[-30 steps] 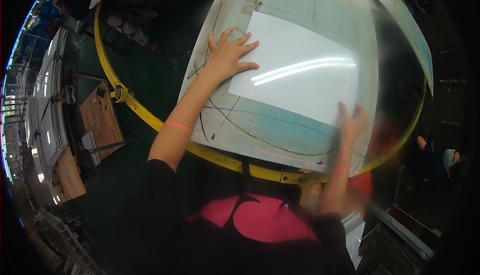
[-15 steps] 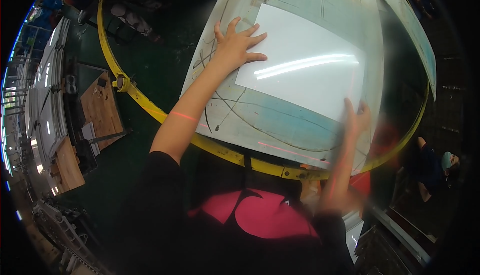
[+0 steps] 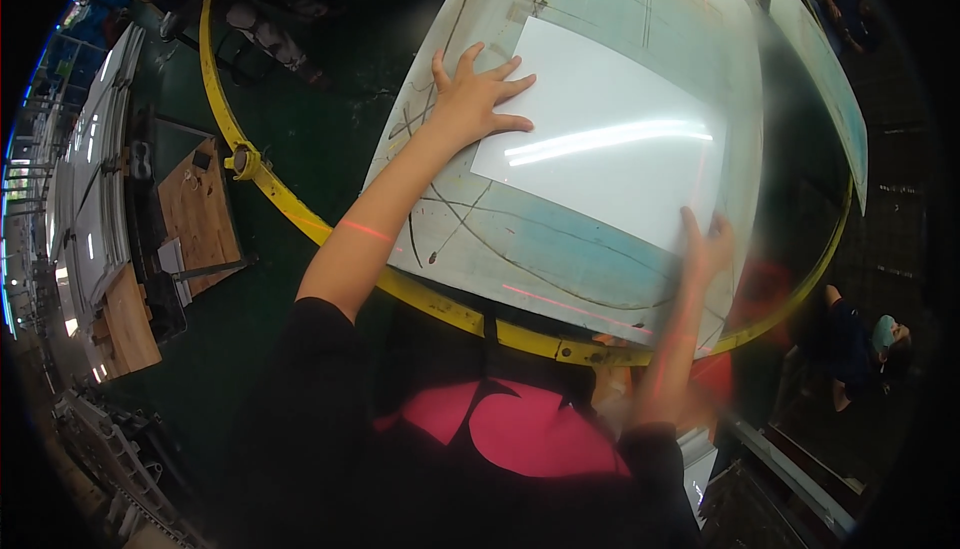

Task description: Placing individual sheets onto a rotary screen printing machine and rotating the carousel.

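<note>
A glossy white rectangular sheet (image 3: 610, 89) lies flat on a worn, pale blue-green board (image 3: 560, 249) marked with dark scratches and lines. My left hand (image 3: 476, 99) is at the sheet's left edge, fingers spread wide, with fingertips and thumb over the white surface. At the near right corner, my right hand (image 3: 707, 247) touches the edge with its thumb and fingers apart; it is slightly blurred. Neither hand is closed around anything. A bright reflection crosses the middle of the sheet, and thin red light lines fall on the board and my forearms.
A yellow curved metal rail (image 3: 430, 304) rings the board in front and at the sides. Another pale panel (image 3: 822, 89) stands at the right. Stacked white sheets (image 3: 85, 169) and a wooden board (image 3: 200, 204) are at the left. A person (image 3: 868, 344) is at the far right.
The whole picture has shifted slightly downward. Both hands keep about the same places on the white sheet, which still lies in the same position on the board.
</note>
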